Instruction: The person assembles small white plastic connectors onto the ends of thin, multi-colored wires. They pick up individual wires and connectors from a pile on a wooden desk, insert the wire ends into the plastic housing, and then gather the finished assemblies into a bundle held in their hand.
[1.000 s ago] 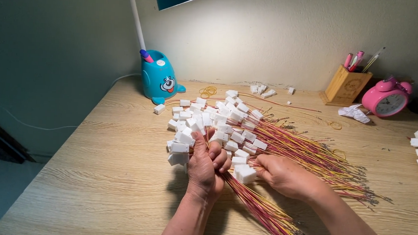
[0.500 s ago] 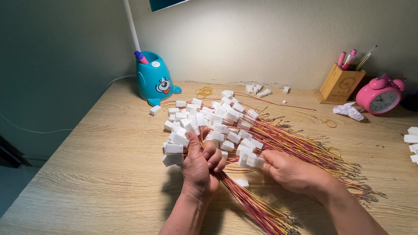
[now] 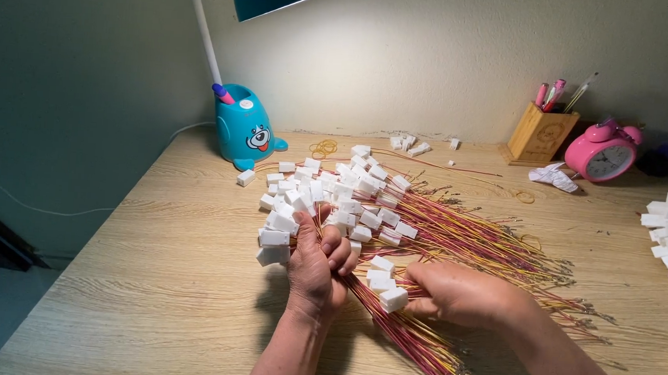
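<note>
Nearest, at six o'clock, the left hand (image 3: 318, 268) is clenched around a bundle (image 3: 410, 339) of red and yellow wires, white plugs (image 3: 275, 238) fanning out above its fist. Just beside it at four o'clock, the right hand (image 3: 463, 293) grips more of the wires near their plugs. Beyond, a loose pile (image 3: 364, 201) covers the desk (image 3: 151, 277). Farther, a blue lamp base (image 3: 246, 132) stands at eleven o'clock; a pen holder (image 3: 540, 134) and pink clock (image 3: 603, 154) at two.

The wire pile (image 3: 394, 214) is lying mid-desk (image 3: 151, 277), lamp base (image 3: 245, 132) behind-left, clock (image 3: 603, 154) and pen holder (image 3: 540, 134) behind-right.
</note>
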